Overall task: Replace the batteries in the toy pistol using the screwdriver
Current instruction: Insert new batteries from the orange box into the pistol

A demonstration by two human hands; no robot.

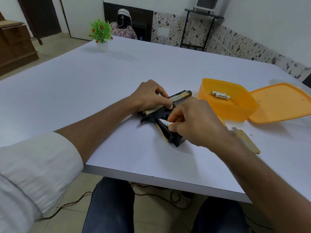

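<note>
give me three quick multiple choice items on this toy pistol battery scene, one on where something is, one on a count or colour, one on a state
1. Where does the lid lie?
A. on the table right of the orange container
B. on the container
C. beside the plant

2. How many batteries lie in the orange container?
A. none
B. two
C. five

3. What is the right hand doing?
A. resting flat on the table
B. pinching a battery at the toy pistol's open grip
C. holding the lid

Answers:
1 A, the lid lies off, next to the container's right side.
2 B, two white cells show inside.
3 B, its fingers pinch a battery at the toy pistol, which the left hand steadies.
</note>
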